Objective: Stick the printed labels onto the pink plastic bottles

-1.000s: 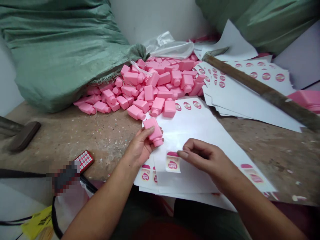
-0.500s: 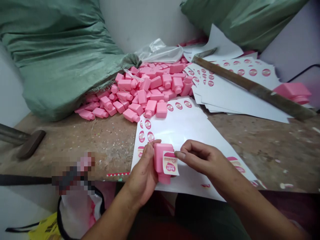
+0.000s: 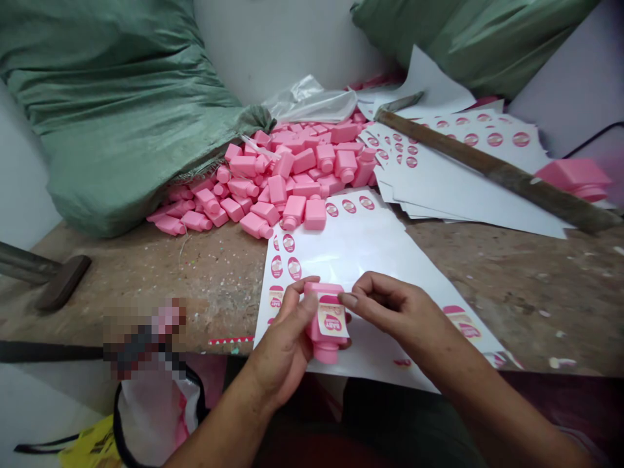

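Note:
My left hand [image 3: 283,348] is wrapped round a small pink plastic bottle [image 3: 325,351], its neck pointing down toward me. A label [image 3: 333,317] printed with "BABY" lies over the bottle's broad front face. The thumb and forefinger of my right hand [image 3: 392,304] pinch the label's upper right corner. Beneath both hands is a white sticker sheet [image 3: 361,257] with pink oval labels along its edges. Whether every part of the label touches the bottle I cannot tell.
A heap of pink bottles [image 3: 292,172] lies behind the sheet, beside a large green sack [image 3: 131,123]. At right, a wooden bar [image 3: 468,159] rests across more label sheets [image 3: 439,188]. A bag with a dark rim [image 3: 146,409] hangs below the table edge at left.
The bottle has turned in my left hand so its broad face points up at me. The label, which stuck out past the bottle's side, now lies over that face.

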A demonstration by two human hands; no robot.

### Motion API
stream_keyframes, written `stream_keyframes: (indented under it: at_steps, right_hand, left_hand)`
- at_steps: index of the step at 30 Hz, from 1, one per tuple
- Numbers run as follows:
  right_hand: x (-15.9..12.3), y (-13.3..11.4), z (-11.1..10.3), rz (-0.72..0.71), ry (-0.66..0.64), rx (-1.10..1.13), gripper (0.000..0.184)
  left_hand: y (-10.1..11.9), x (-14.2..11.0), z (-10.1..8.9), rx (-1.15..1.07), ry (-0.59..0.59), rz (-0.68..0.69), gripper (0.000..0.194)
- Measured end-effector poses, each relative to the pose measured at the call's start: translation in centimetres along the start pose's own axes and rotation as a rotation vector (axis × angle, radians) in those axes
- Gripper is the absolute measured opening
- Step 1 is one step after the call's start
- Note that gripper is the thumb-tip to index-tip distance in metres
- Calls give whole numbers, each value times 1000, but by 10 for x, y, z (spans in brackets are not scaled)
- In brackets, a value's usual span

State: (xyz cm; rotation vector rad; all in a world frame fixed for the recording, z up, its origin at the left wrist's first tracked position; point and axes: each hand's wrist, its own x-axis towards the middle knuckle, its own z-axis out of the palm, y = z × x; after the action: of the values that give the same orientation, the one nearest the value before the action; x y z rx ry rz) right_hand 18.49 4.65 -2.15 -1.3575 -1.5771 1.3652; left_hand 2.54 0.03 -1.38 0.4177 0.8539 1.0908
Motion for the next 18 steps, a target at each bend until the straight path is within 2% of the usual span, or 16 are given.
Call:
stream_keyframes:
  at_steps: [3, 6, 11, 13, 16, 18]
  right_hand:
    - [-3, -5, 1, -39, 56, -123, 36]
    - [-8, -8, 4, -117, 166, -314, 32]
    - [-13, 3, 4, -402, 365, -619, 32]
    - [-13, 8, -1, -458, 444, -693, 32]
    - [-14, 9, -8, -349, 483, -599, 31]
    - [-15, 5, -6, -247, 375, -399, 28]
  left_hand:
    - [0, -2, 0, 67, 11, -12, 46]
    - [-2, -3, 2, 88, 15, -8, 45]
    - [-4, -2, 1, 52, -9, -36, 40]
    - [-3, -4, 0, 53, -7, -49, 42]
    - [0, -8, -1, 85, 20, -60, 49]
    - [0, -9, -1, 106, 30, -55, 53]
